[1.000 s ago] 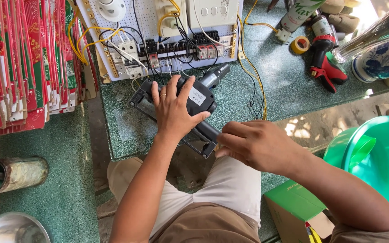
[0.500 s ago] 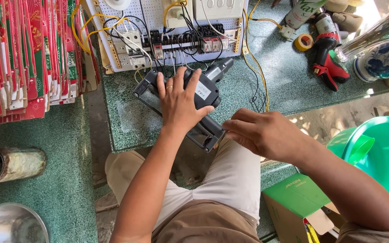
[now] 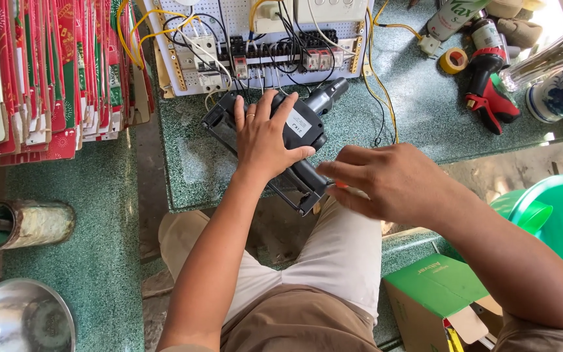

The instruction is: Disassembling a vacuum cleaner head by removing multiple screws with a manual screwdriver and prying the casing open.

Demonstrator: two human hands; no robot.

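Hands on a black power tool at the table edge

Left hand [image 3: 265,140] lies flat, fingers spread, across the top of the black power tool [image 3: 275,140], pressing it down. The tool rests on the green speckled table [image 3: 190,163], its grip end jutting past the table's front edge above the person's lap. Right hand [image 3: 386,182] is closed around a thin tool with an orange-red bit showing, its tip touching the power tool's lower end; what kind of tool it is cannot be told. Just behind stands a white wiring board [image 3: 268,39] with yellow and black wires. To the right lie a roll of yellow tape [image 3: 453,60] and a red-and-black tool [image 3: 490,91]. Stacked red cartons [image 3: 53,72] stand at the left.
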